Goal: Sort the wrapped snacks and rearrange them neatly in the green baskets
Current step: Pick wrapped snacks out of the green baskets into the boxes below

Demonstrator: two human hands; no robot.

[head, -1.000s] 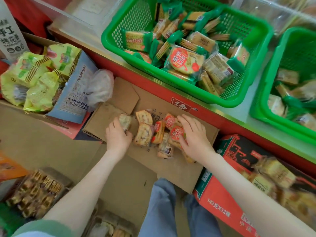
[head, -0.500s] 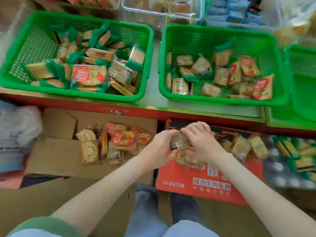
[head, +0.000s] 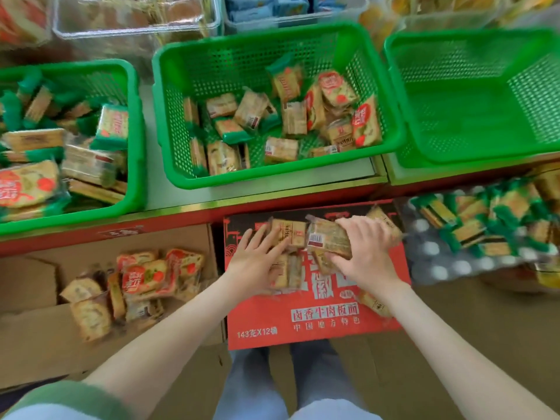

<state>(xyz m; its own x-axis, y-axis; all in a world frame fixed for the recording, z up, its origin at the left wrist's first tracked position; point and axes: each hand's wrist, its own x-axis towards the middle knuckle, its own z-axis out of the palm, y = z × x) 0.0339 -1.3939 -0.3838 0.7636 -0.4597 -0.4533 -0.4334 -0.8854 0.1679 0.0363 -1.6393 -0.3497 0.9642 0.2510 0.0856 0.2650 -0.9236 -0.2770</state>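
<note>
A shop display fills the view: clear tubs (head: 136, 22) of stock at the back, and in front of them a red-edged desk (head: 150, 177) carrying three green baskets side by side. The left basket (head: 75, 216) is crowded with mostly green-wrapped snacks lying at all angles. The middle basket (head: 242, 68) holds a loose scatter of tan and red-labelled packets, not lined up. The right basket (head: 469, 116) has nothing in it. Below the desk's front edge, a red carton (head: 318, 331) has a small heap of tan packets near its far edge. The left hand (head: 257, 265) lies on that heap with fingers spread and fairly straight, while the right hand (head: 368, 256) grips a tan packet (head: 328, 242) with a barcode; the blur hides how many more it holds. A cardboard box (head: 36, 338) to the left holds red-labelled packets (head: 145, 275), and a pile of green-wrapped snacks (head: 472, 228) lies to the right of the carton. By my reading the job is at an early or middle stage: gathering is under way, three groups wait outside the baskets, and no neat rows exist yet.
</note>
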